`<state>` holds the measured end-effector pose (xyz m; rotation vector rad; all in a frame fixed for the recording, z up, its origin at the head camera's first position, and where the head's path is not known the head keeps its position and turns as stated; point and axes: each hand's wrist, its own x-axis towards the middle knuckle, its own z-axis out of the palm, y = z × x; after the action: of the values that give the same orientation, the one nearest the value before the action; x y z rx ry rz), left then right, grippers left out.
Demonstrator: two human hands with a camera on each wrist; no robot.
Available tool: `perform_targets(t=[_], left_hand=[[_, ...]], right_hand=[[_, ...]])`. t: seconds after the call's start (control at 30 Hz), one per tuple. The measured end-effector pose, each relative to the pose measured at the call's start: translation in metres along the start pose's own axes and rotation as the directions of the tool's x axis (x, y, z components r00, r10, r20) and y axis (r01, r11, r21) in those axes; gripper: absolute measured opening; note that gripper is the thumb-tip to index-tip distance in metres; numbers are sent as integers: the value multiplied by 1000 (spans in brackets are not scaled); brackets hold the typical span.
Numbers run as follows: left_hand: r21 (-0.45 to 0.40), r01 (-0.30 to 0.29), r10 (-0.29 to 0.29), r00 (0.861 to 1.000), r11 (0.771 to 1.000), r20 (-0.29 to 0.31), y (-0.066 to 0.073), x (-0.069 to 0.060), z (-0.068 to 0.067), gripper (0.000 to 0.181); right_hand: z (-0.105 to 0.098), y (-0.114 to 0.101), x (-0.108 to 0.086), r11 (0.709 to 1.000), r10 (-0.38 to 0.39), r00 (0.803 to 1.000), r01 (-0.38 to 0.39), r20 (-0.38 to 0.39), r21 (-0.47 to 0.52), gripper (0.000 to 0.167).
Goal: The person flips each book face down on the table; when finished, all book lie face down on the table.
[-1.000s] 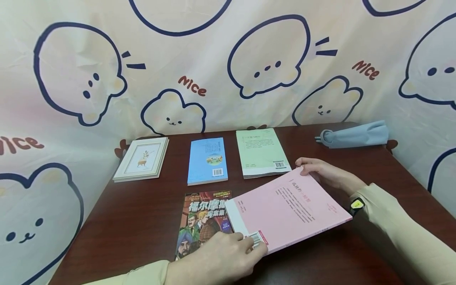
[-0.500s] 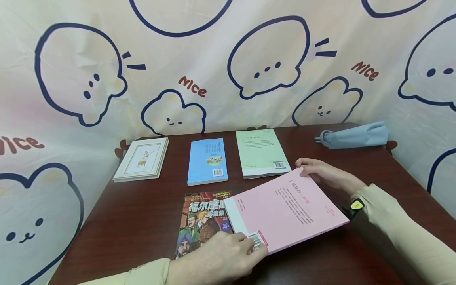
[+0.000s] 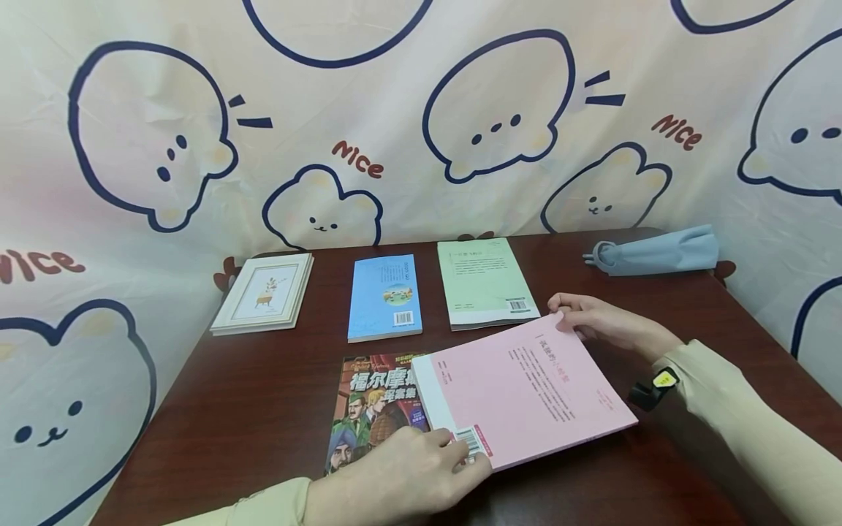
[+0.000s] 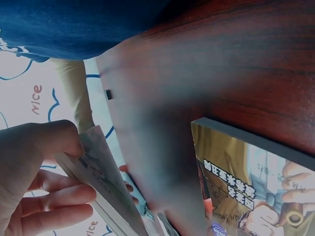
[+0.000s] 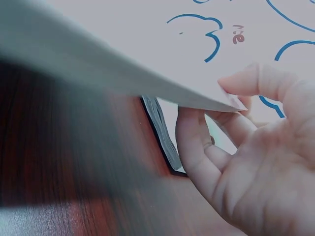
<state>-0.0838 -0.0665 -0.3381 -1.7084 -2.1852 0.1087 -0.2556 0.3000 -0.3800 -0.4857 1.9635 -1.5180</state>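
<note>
A pink book (image 3: 520,394) with its barcode side up is held tilted above the table in both hands. My left hand (image 3: 408,471) pinches its near left corner by the barcode; in the left wrist view the thumb and fingers (image 4: 64,196) grip the book's edge (image 4: 108,177). At the far right corner my right hand (image 3: 601,321) pinches the cover, thumb on top and fingers underneath, as the right wrist view shows. Below and left of the pink book lies a comic-style book (image 3: 368,409) with people on its cover, partly hidden by the left hand and the pink book.
Along the back of the dark wooden table (image 3: 263,409) lie a white picture frame (image 3: 266,292), a blue book (image 3: 384,296), a green book (image 3: 487,281) and a light blue folded umbrella-like item (image 3: 658,252). A cartoon-printed cloth (image 3: 395,95) hangs behind and at both sides.
The pink book's right end has lowered and shifted slightly left, its angle changing a little. Both hands keep their hold on it; the other items stay put.
</note>
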Motion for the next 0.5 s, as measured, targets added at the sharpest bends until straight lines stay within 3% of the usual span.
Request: perform_targets(t=[0.23,0.5], left_hand=[[119,-146,154,987,982,-55,0,0,8,13],[161,-227,229,973,960,7,3,5,17,10]], right_hand=[[1,-2,-1,995,17,1000,-17,2,-99,22],[5,-4,0,989,10,1000,-6,29,-148,25]])
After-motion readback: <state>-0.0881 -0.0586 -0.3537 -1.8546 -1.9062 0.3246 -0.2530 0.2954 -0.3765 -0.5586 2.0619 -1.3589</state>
